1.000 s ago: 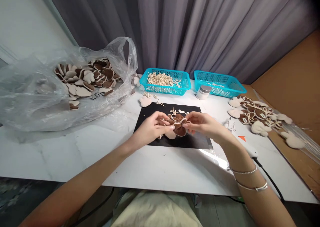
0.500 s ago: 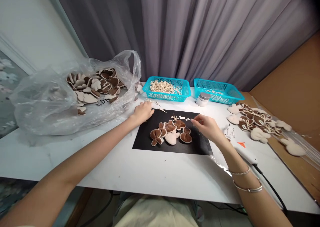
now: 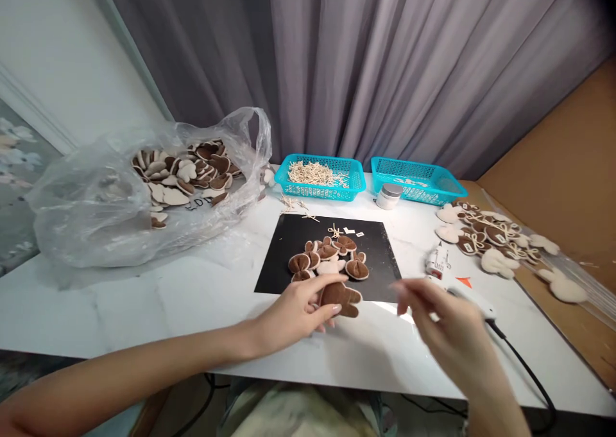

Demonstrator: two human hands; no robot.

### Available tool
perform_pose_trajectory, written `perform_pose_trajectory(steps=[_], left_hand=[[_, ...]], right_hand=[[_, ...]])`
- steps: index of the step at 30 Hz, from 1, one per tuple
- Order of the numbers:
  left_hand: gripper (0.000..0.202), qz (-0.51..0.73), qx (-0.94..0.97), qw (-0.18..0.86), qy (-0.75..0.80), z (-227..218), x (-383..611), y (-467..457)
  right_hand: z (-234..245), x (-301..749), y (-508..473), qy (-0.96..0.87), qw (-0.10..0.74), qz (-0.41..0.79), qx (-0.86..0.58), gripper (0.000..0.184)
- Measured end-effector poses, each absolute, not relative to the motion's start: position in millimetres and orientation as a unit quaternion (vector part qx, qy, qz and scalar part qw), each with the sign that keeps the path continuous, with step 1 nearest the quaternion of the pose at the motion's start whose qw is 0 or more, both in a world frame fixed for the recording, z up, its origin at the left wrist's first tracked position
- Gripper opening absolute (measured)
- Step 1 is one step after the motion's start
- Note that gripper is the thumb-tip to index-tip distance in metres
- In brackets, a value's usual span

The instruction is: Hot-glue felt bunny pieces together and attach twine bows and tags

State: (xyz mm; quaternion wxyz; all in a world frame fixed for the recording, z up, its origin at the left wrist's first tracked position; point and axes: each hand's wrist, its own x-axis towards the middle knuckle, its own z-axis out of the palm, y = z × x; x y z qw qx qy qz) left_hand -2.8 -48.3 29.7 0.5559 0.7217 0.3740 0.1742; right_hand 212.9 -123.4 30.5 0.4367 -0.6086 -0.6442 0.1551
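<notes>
My left hand (image 3: 301, 305) grips a brown, pale-edged rabbit-shaped fabric piece (image 3: 341, 299) between thumb and fingers, above the front edge of the black mat (image 3: 269, 267). Behind it, several brown and cream fabric pieces (image 3: 357, 268) lie close together on the mat. A small string bow (image 3: 335, 230) and two small white tags (image 3: 349, 230) rest near the mat's back edge. My right hand (image 3: 445, 325) is blurred by motion, its fingers bent, just in front of a white glue gun (image 3: 437, 262). Whether those fingers hold anything is unclear.
A clear plastic bag (image 3: 91, 212) full of fabric pieces stands left. Behind the mat are a blue basket (image 3: 320, 193) of string bows, another blue basket (image 3: 418, 172) and a lidded jar (image 3: 389, 196). Bow-tied pieces (image 3: 495, 231) lie right; a black cord (image 3: 524, 360) runs off the table.
My left hand has come from the mat's back left corner to its front and now holds a brown fabric piece. My right hand has moved from beside the tags toward me and right.
</notes>
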Motion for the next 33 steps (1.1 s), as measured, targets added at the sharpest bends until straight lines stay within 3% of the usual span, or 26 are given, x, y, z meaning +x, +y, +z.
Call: perform_pose_trajectory(steps=[5, 8, 13, 17, 22, 27, 33], left_hand=[[0.031, 0.173, 0.809, 0.423, 0.370, -1.6, -4.0, -44.7], [0.029, 0.170, 0.855, 0.369, 0.323, -1.2, -2.8, -42.9], [0.029, 0.161, 0.887, 0.323, 0.288, 2.9, -2.6, -42.7], [0.033, 0.132, 0.892, 0.346, 0.260, 0.8, -4.0, -35.2], [0.040, 0.129, 0.910, 0.289, 0.268, 5.6, -6.2, -31.8], [0.018, 0.113, 0.936, 0.207, 0.262, 17.1, -3.6, -29.8], [0.013, 0.084, 0.963, 0.129, 0.222, 22.6, 0.4, -29.3]], right_hand=[[-16.2, 179.0, -129.5, -0.672, 0.432, 0.185, -0.573, 0.015], [-28.1, 169.3, -126.6, -0.687, 0.438, 0.172, -0.554, 0.025], [-29.8, 165.5, -128.4, -0.726, 0.391, 0.131, -0.551, 0.033], [-28.5, 165.4, -129.5, -0.751, 0.347, 0.105, -0.552, 0.035], [-22.3, 163.5, -128.3, -0.771, 0.284, 0.063, -0.567, 0.028], [-17.3, 160.4, -124.7, -0.783, 0.239, 0.020, -0.574, 0.022], [-22.7, 161.5, -121.0, -0.781, 0.252, -0.001, -0.571, 0.020]])
